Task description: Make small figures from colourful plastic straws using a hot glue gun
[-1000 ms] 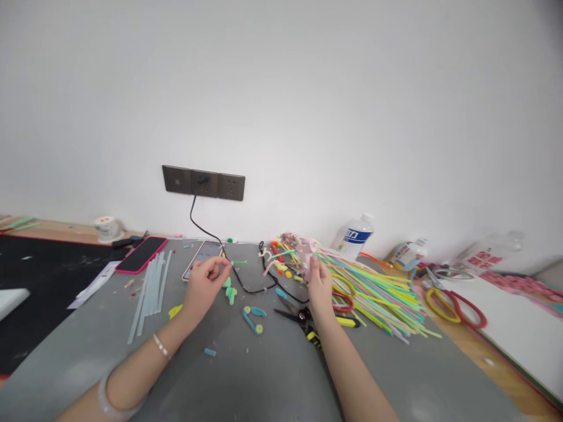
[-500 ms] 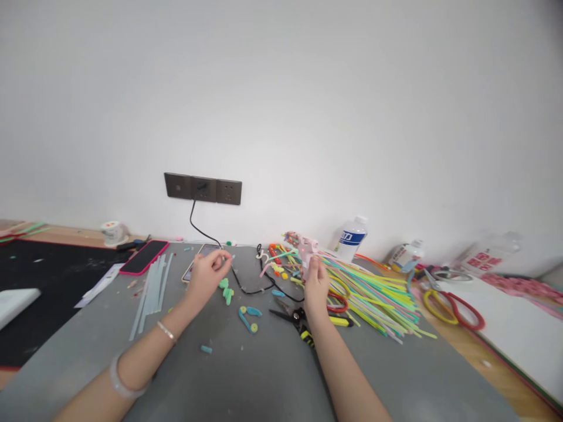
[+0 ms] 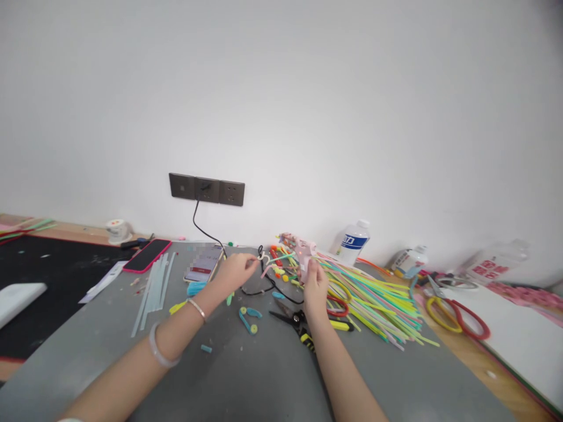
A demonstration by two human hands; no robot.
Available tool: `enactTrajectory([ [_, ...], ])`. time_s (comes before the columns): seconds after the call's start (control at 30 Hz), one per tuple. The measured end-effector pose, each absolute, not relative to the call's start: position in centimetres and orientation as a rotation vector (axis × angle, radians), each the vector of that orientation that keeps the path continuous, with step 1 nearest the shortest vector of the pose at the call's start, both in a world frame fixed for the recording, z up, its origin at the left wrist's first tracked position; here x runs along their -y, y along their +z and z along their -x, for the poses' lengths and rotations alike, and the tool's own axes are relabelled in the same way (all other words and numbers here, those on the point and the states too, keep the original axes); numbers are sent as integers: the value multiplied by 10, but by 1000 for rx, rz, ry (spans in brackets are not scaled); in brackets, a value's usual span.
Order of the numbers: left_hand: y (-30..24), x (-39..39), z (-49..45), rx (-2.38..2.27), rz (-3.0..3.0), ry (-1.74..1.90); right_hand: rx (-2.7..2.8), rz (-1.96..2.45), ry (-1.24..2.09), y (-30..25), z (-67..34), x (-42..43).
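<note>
A pink glue gun is upright in my right hand, its handle wrapped by the fingers and its nozzle toward the left. My left hand reaches across with thumb and fingertips pinched together; what they hold, if anything, is too small to tell. Right at those fingertips is a white curled piece, and I cannot tell whether they touch it. Bent blue pieces with yellow-green rolled ends lie on the grey mat nearer me. Pliers with black and yellow handles rest beside my right wrist.
Many coloured pipe cleaners spread at right, by a white bottle. Red-and-yellow scissors lie farther right. Clear glue sticks, a pink-edged phone and another phone are at left. A black cord hangs from the wall socket.
My left hand has moved right, toward the white curled piece, uncovering the phone behind it and a blue bundle beneath the wrist. My right hand keeps the glue gun nearly in place.
</note>
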State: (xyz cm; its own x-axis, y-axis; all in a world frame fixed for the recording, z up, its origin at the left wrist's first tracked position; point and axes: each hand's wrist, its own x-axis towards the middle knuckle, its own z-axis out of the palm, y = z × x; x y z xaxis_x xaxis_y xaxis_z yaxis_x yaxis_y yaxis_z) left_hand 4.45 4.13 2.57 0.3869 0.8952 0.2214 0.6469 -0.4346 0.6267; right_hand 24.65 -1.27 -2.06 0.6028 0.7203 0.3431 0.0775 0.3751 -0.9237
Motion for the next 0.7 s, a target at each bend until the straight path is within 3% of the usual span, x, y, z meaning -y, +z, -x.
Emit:
enactTrajectory([
  [0.27,11,-18,-86,-974,-1898,766,955,1098,544,-16,-239,17],
  [0.7,3,-16,-87,-843,-1671,915,956,1040,653,-11,-235,19],
])
